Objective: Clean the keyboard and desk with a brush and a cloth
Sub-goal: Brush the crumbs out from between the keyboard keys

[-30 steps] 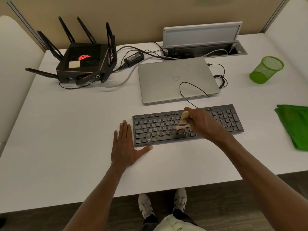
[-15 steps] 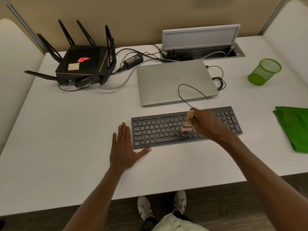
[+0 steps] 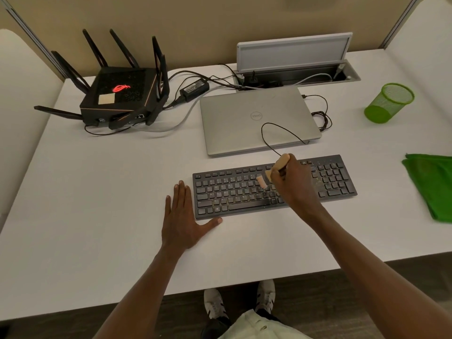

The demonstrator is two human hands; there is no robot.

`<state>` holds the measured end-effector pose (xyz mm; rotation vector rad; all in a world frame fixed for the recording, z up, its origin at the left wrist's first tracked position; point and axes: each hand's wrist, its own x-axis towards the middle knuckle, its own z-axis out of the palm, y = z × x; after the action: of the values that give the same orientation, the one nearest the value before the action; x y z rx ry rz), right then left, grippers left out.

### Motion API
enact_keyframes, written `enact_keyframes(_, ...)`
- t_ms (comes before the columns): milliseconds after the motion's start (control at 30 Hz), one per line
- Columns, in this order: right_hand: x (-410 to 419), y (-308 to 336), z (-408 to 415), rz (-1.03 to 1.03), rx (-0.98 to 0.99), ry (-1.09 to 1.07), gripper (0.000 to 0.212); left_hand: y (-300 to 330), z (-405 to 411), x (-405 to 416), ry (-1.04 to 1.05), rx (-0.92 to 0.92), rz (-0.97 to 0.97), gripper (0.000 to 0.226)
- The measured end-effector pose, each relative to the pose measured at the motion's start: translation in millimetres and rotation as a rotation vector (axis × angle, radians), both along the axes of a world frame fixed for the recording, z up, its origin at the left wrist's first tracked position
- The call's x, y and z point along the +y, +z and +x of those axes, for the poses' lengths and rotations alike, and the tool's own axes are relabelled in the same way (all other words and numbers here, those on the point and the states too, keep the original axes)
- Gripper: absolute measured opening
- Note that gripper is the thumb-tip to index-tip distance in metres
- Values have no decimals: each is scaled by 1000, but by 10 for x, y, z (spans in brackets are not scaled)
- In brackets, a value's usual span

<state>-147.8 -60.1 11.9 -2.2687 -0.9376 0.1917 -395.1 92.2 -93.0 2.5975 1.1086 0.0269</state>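
**Brush on keys, left hand flat**

Left hand (image 3: 182, 217) lies flat, fingers straight, on the white worktop (image 3: 97, 228) against the keyboard's (image 3: 274, 187) left end. Right hand (image 3: 292, 185) grips the brush (image 3: 274, 171), handle tilted up-right, bristles down-left on the middle keys. Keyboard runs left-right. Beyond: closed laptop (image 3: 259, 118), black router (image 3: 119, 94); green cloth (image 3: 433, 187) and mesh cup (image 3: 389, 102) at right. Beige partition behind.

Wooden brush (image 3: 271, 173) tilted on black keyboard (image 3: 234, 192); green cloth (image 3: 433, 187) far right.
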Motion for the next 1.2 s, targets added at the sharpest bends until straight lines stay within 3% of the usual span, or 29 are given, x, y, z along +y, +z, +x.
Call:
enact_keyframes(433,5,33,-38,-90,-33,53,9,-5,-5,-4,1,-11,5,137)
enact_keyframes(667,48,24,-59,-8,36,17,11,3,-9,-2,3,-13,3,138)
enact_keyframes(1200,-17,100,-101,-60,-49,57,10,-23,-6,0,2,-34,5,136)
